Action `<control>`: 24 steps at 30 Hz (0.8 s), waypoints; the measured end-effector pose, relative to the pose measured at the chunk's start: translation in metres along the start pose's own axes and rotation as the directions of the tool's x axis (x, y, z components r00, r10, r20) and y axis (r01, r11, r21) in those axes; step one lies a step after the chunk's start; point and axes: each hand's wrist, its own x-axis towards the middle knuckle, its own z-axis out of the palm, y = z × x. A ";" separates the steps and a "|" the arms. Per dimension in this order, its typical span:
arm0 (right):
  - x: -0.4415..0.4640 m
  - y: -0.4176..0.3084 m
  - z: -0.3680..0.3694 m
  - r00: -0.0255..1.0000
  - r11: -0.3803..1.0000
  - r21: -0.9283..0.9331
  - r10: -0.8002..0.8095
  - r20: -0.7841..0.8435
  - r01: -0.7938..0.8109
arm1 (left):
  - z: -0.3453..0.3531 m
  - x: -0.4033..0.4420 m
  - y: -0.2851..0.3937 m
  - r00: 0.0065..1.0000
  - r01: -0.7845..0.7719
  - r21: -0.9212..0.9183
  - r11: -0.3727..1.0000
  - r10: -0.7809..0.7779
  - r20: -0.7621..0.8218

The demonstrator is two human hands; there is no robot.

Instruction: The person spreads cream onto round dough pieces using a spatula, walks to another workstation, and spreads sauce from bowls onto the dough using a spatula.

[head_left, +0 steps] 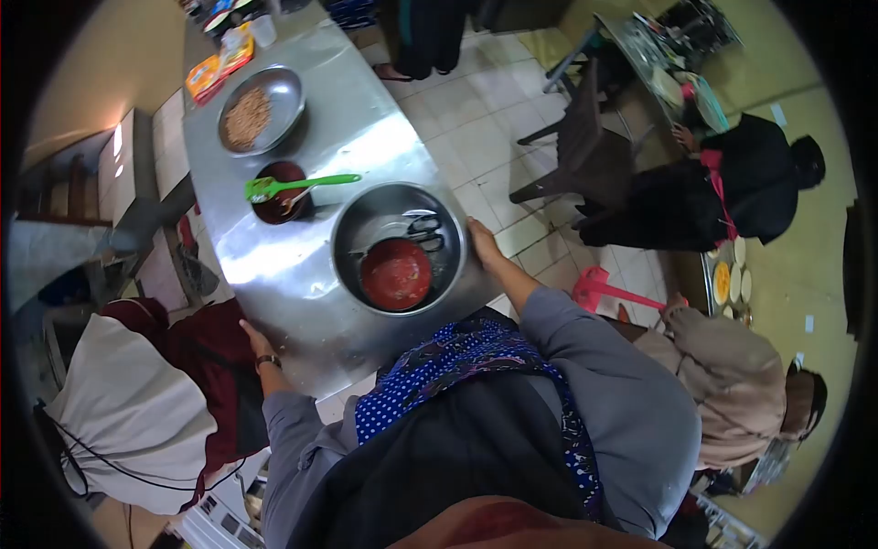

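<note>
My left hand (260, 342), with a dark band at the wrist, is at the left edge of the steel table (302, 339), closed on it with its fingers partly hidden. On the opposite edge, my right hand (483, 242) grips the table beside a large steel bowl (346, 229). Inside that bowl sit a red bowl (396, 274) and some black-handled utensils (424, 232). Farther up the table, a green spatula (302, 186) lies across a dark red-brown bowl (274, 212), together with a spoon.
A steel bowl of brown pieces (247, 119) stands near packets (219, 64) at the far end. To the right are a dark plastic chair (590, 146), a person in black (732, 183), and a person in brown (732, 366) with a red dustpan (594, 288). Another person (146, 403) is at left.
</note>
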 end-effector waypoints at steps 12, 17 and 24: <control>0.065 0.047 -0.147 0.993 0.781 -0.612 -0.096 0.073 0.121 | 0.058 -0.063 0.053 0.731 -0.459 0.332 0.824 0.563 -0.386; 0.132 0.135 -0.308 0.862 0.100 -0.896 0.244 0.443 0.432 | 0.105 -0.156 0.078 0.544 -0.629 0.394 0.670 0.741 -0.392; 0.158 0.125 -0.378 0.752 -0.070 -0.797 0.388 0.533 0.600 | 0.170 -0.246 0.101 0.518 -0.712 0.342 0.613 0.788 -0.334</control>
